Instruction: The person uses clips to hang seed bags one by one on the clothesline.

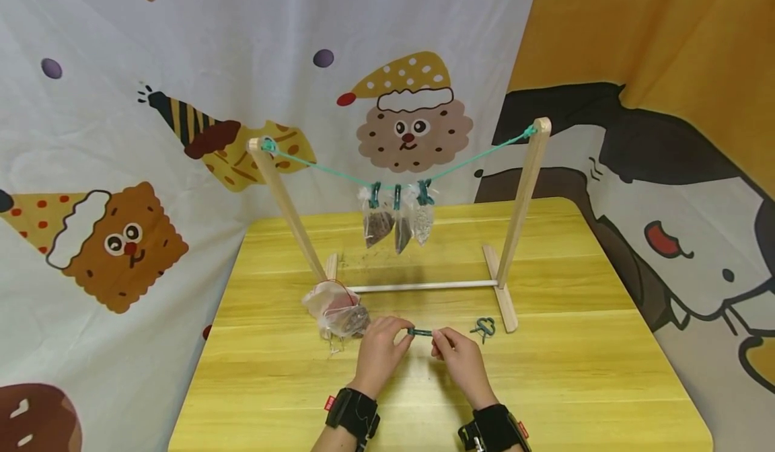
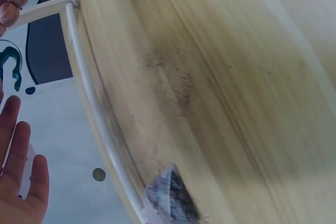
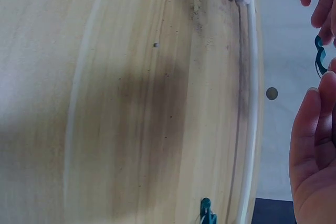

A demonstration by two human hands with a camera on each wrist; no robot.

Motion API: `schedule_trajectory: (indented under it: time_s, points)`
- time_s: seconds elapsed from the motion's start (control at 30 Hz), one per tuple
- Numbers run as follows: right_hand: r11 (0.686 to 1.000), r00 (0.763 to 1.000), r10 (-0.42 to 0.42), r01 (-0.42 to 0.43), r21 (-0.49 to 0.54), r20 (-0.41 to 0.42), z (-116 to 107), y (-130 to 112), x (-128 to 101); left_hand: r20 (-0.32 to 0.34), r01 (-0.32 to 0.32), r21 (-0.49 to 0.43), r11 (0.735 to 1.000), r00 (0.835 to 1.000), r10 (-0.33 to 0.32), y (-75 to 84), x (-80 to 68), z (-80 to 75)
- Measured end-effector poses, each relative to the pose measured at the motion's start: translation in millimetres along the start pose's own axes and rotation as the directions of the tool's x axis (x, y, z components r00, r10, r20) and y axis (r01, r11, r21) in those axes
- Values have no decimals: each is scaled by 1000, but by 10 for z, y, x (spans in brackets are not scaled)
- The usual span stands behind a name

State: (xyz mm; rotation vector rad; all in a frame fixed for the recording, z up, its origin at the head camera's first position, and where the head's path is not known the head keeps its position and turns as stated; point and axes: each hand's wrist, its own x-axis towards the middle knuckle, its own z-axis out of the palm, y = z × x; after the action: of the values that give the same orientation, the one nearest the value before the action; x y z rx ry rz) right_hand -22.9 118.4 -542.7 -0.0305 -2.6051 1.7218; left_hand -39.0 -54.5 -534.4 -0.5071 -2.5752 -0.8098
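In the head view a small dark green clothes peg point(image 1: 420, 332) spans the gap between both hands over the table. My left hand point(image 1: 381, 351) pinches its left end with thumb and forefinger, the other fingers extended in the left wrist view. My right hand point(image 1: 463, 360) pinches the right end. In the right wrist view the peg's curved green side point(image 3: 319, 56) shows between the fingertips. A second green peg point(image 1: 484, 329) lies on the table to the right. Beside the left hand sits a clear plastic bag point(image 1: 333, 302) with dark contents and a red line at its mouth.
A wooden frame stands behind the hands, with left post point(image 1: 289, 216), right post point(image 1: 522, 203) and white bottom rod point(image 1: 424, 286). Three small filled bags hang from its green cord point(image 1: 329, 169) by green pegs point(image 1: 397, 196). Dark crumbs point(image 2: 184, 87) lie scattered on the table.
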Motion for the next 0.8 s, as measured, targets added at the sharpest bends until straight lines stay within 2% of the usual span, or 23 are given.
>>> schedule_trajectory:
  time_s: [0.13,0.3,0.43,0.6,0.8]
  points:
    - [1000,1000,21,-21,2,3,-16,54,-5,14,13,24,1000,1000,-13,-57,-14,14]
    - [999,999,49,-49,14,1,-81,174,1,18,99,72,993,995,-100,-194,-43,37]
    - [998,998,63,-63,14,-7,-115,233,-3,-11,156,106,982,988,-155,-328,-44,42]
    - [997,997,78,-78,6,-8,-125,248,-6,-60,176,105,979,984,-170,-498,-35,45]
    - [995,995,102,-102,0,-3,-133,268,-3,-11,209,132,969,978,-209,-666,-55,59]
